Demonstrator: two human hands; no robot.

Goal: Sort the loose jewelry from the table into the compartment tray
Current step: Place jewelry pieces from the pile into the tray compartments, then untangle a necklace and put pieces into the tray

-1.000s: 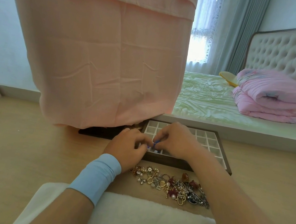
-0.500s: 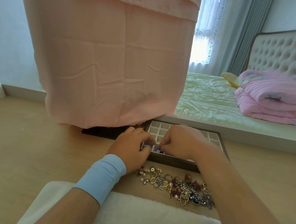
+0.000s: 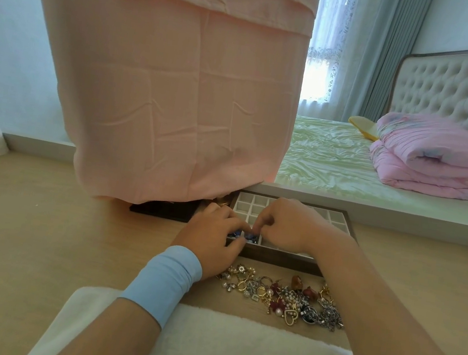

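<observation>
Open tabletop (image 3: 37,224) left of the tray (image 3: 284,259); pink cloth (image 3: 176,108) low over its far-left corner.

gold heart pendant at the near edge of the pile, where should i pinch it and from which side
Pinch the gold heart pendant across its open outline rim, coming from above on the near, towel side. It lies flat at the near edge of the jewelry pile, so that side looks free; a dark oval piece crowds its right.

Single head-worn camera looks forward and down from close behind the left hand (image 3: 212,235) and right hand (image 3: 289,228), with the bed (image 3: 329,161) beyond them, rightward.
</observation>
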